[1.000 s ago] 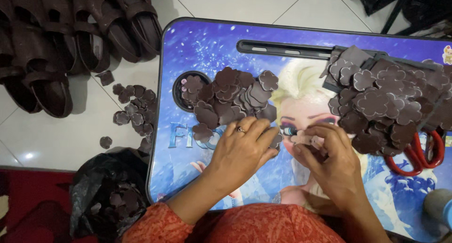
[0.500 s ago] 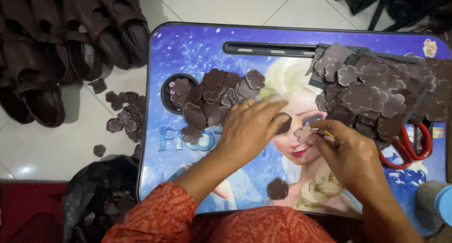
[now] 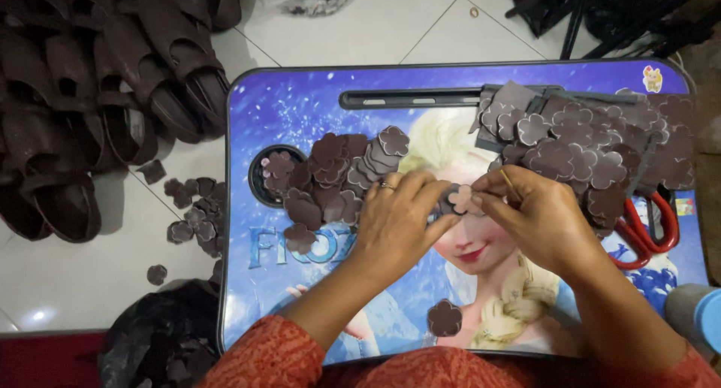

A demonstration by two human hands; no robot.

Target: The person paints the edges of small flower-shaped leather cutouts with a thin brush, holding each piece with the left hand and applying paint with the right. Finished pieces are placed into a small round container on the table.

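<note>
Over the middle of a blue picture-printed lap table [image 3: 300, 102], my left hand [image 3: 398, 219] and my right hand [image 3: 537, 215] meet and pinch one small brown flower-shaped cutout [image 3: 460, 199] between their fingertips. A ring sits on a left finger. A thin stick-like object shows at my right fingers; what it is I cannot tell. Left of my hands lies a heap of brown flower cutouts [image 3: 342, 178]. A larger heap of brown flower pieces [image 3: 578, 147] lies at the table's right. A single flower cutout [image 3: 444, 318] rests near the front edge.
Red-handled scissors [image 3: 646, 230] lie at the table's right side. Brown sandals [image 3: 98, 95] are stacked on the tiled floor at the left, with loose cutouts [image 3: 191, 215] scattered beside them. A black bag of scraps [image 3: 161, 343] sits at the lower left. A blue-capped container [image 3: 702, 320] is at the lower right.
The view has shifted, so the table sits lower in the frame. My hands stay together on the small cutout, and a single flower piece now lies near the front edge.
</note>
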